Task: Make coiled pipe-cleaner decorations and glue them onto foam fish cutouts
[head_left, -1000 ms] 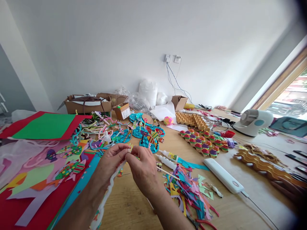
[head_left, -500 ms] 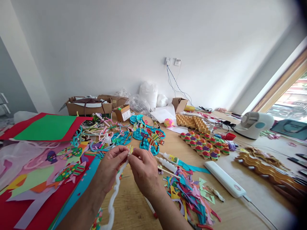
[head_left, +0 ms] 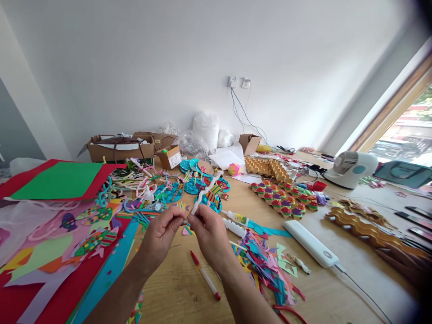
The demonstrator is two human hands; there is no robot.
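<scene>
A wavy white pipe cleaner (head_left: 204, 192) slants up and away from my fingers, above the table. My right hand (head_left: 211, 231) pinches its lower part between thumb and fingertips. Close beside it, my left hand (head_left: 164, 231) is closed in a pinch at the lower end, which the fingertips mostly hide. Beyond the hands lie blue painted discs (head_left: 170, 192) with striped paper fish (head_left: 214, 195). A red-capped pen (head_left: 205, 275) rests on the table below my hands. White glue bottles (head_left: 235, 227) lie just right of them.
Colored paper scraps (head_left: 266, 261) and red-handled pliers or scissors (head_left: 288, 310) lie at right. Painted egg cartons (head_left: 280, 198), a white power bank (head_left: 311, 243) and a fan (head_left: 351, 170) are farther right. Colored sheets (head_left: 64, 180) and pipe cleaners (head_left: 131, 184) fill the left. Boxes (head_left: 121, 148) stand behind.
The white pipe cleaner hung down below my hands and now points up and away from them. My hands have turned slightly, and the pen shows more fully.
</scene>
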